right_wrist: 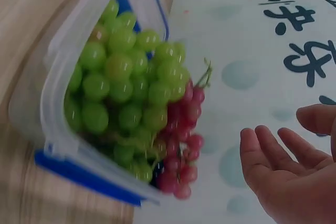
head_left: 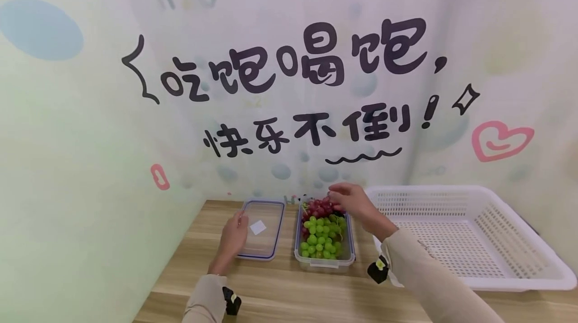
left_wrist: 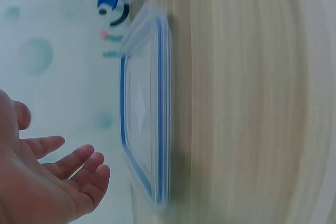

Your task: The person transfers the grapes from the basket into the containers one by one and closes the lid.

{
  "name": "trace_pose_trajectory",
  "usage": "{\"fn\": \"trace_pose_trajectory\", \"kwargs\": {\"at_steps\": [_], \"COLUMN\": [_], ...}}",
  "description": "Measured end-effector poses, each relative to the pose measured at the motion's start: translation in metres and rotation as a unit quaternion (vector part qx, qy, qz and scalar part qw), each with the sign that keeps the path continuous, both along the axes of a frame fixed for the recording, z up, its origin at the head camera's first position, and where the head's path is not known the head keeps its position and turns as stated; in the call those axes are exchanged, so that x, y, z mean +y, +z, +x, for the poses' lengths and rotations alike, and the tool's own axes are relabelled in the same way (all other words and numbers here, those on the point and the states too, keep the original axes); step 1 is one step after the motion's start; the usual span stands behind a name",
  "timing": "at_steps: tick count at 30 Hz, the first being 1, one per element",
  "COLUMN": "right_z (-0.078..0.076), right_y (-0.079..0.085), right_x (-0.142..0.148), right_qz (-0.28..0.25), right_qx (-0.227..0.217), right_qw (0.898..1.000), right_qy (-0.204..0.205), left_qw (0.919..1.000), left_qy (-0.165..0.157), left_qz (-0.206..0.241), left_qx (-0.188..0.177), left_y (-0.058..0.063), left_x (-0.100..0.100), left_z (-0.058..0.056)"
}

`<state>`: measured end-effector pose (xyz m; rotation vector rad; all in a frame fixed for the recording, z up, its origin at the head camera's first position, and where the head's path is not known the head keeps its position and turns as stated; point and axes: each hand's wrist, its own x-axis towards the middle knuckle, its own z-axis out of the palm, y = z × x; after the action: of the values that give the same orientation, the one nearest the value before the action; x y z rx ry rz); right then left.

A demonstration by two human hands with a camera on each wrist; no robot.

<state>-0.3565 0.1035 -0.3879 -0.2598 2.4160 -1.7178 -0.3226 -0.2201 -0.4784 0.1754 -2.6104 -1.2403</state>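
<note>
A clear plastic food container point(head_left: 323, 264) stands on the wooden table with a bunch of green grapes point(head_left: 319, 236) at its near end. Red grapes point(head_left: 318, 207) fill the far end and heap above the rim. Over the red grapes' right side hovers my right hand point(head_left: 355, 205), its fingers relaxed and holding nothing; the right wrist view shows a gap to the fruit. To the left lies the container's clear lid point(head_left: 266, 241) with a blue seal. Beside its left edge is my left hand point(left_wrist: 47, 177), loosely spread, palm bare, apart from the lid in the left wrist view.
A large white perforated plastic basket point(head_left: 469, 283) takes up the table's right side. Behind the table hangs a printed backdrop point(head_left: 280, 62) with dark lettering, close against the far edge. Wooden tabletop point(head_left: 271, 293) runs along the front.
</note>
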Motion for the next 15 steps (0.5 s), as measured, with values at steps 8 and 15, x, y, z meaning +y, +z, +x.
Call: {"fn": "trace_pose_trajectory", "kwargs": {"at_steps": [8, 15], "right_z": [0.003, 0.007], "right_y": [-0.004, -0.014], "right_x": [-0.047, -0.078], "right_qz": [-0.123, -0.200], "right_qx": [-0.083, -0.135], "right_qw": [0.988, 0.961], "right_qy": [0.046, 0.132], "left_qw": [0.9975, 0.9848], "left_qy": [0.011, -0.005], "left_qz": [0.008, 0.103], "left_qx": [-0.069, -0.140], "left_y": [0.006, 0.009], "left_x": [-0.028, -0.042], "left_z": [-0.001, -0.002]}}
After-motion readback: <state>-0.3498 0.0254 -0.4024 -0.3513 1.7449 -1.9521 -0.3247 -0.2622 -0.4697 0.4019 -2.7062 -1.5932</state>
